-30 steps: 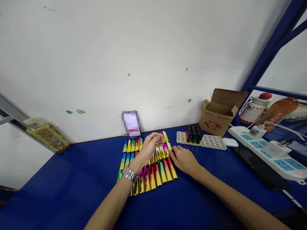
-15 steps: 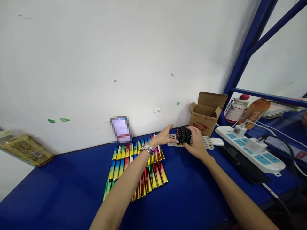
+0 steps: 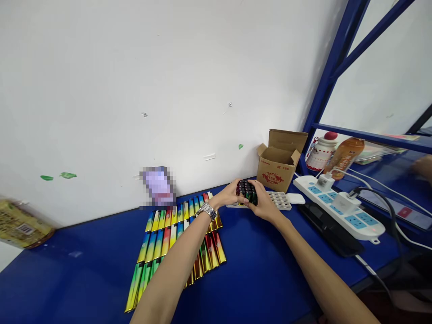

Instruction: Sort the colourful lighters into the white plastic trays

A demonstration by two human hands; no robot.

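Note:
A tight bundle of small dark-topped tubes (image 3: 246,188), with coloured shiny sides showing below, is pressed between my two hands. My left hand (image 3: 230,194), with a metal watch on the wrist, closes on its left side. On the right side, the fingers of my right hand (image 3: 263,202) curl round it. Behind and beneath them lies a pale tray (image 3: 281,200) with rows of round holes, partly covered by my hands. Rows of shiny, colour-graded slim casings (image 3: 153,245) lie on the blue table, some hidden under my left forearm.
An open cardboard box (image 3: 276,168) stands by the wall behind the tray. To the right are a white case (image 3: 295,198), a power strip (image 3: 337,208) with plugs and cables, and a black flat device (image 3: 330,229). A phone (image 3: 158,185) leans on the wall.
Both hands have closed in on the dark-topped bundle; my left fingers now press its side. The bundle looks tilted and sits further left of the tray's visible end. The view has shifted right.

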